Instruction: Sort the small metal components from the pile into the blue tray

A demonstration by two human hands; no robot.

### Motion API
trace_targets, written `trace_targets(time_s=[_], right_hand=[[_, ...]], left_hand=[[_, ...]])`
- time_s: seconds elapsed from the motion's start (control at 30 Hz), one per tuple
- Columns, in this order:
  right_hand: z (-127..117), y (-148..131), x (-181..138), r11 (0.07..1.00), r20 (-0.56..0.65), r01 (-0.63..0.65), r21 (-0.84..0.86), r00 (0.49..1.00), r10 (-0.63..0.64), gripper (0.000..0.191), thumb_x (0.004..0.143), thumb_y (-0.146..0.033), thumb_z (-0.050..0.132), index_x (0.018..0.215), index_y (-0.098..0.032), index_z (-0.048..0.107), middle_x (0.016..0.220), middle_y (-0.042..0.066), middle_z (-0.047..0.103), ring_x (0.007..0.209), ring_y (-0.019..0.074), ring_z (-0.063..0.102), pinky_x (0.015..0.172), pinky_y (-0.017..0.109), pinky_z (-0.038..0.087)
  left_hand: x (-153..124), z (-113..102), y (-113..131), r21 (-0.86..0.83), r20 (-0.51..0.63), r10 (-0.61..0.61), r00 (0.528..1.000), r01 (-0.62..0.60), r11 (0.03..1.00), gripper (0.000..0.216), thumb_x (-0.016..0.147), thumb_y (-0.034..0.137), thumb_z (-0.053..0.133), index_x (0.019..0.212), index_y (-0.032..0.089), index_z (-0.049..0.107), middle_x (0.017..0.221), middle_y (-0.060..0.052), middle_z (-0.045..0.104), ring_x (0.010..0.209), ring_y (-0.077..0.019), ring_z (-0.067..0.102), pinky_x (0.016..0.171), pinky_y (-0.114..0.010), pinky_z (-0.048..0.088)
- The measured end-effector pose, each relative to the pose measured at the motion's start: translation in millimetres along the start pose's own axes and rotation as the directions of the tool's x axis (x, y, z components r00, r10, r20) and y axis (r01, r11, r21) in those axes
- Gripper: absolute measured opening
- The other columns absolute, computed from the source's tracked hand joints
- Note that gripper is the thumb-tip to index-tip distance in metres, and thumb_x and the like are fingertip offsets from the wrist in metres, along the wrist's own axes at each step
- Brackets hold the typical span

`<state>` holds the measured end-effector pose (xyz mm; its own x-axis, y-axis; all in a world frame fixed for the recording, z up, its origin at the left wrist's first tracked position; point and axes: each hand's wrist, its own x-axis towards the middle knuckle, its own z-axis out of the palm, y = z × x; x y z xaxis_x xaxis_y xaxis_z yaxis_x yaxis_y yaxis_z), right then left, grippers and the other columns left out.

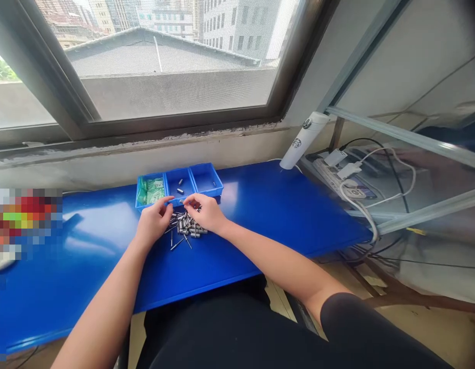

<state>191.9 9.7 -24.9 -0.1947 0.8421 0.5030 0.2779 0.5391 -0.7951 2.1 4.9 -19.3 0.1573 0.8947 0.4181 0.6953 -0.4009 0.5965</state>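
Note:
A pile of small grey metal parts and thin pins [186, 227] lies on the blue table [268, 215]. My left hand [153, 221] rests at the pile's left edge, fingers curled, thumb and forefinger pinched near the front rim of the trays. My right hand [205, 211] hovers over the pile's top right, fingertips pinched on something too small to name. Just beyond both hands stand three joined blue trays [206, 173]: the left holds green pieces [151, 189], the middle a few grey parts [180, 185], the right one or two.
A white tumbler [303, 141] leans at the table's back right corner. Right of the table lie a power strip [339, 179] with white plugs and cables, and metal frame bars. A window fills the wall behind. A blurred patch covers the table's left end.

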Motion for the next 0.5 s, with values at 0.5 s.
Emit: trace_targets(time_s=[0.5], right_hand=[[0.7, -7.6, -3.6, 0.997, 0.067, -0.062, 0.056, 0.996, 0.058, 0.018, 0.092, -0.028, 0.056, 0.102, -0.017, 0.065, 0.096, 0.006, 0.073, 0.089, 0.0170, 0.069, 0.071, 0.027, 0.052]], left_hand=[[-1.2, 0.8, 1.8, -0.163, 0.024, 0.131, 0.991, -0.126, 0.979, 0.028, 0.089, 0.037, 0.060, 0.107, 0.019, 0.070, 0.053, 0.007, 0.044, 0.046, -0.0069, 0.036, 0.047, -0.019, 0.034]])
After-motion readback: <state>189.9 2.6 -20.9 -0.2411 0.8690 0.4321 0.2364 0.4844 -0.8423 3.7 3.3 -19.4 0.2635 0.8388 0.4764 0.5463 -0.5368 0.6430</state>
